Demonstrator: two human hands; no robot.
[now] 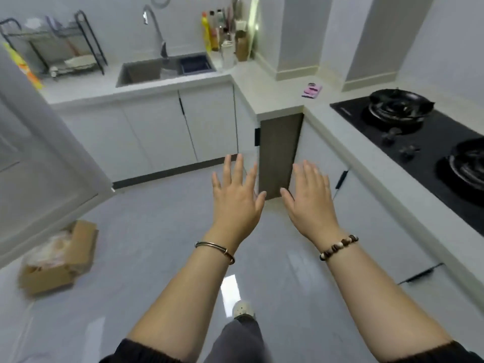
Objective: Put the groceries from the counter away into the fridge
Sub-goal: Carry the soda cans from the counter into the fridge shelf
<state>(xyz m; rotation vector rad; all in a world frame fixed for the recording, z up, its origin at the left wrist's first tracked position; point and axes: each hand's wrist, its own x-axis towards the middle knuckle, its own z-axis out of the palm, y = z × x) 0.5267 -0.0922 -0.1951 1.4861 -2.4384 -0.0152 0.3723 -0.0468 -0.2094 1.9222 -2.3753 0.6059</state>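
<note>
Pink packet (311,90) lies flat on the far counter (275,82), long axis near-to-far — left hand (235,203) and right hand (311,205) both spread flat, empty.

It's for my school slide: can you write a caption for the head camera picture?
Open left hand and right hand held out between fridge door and stove.
</note>
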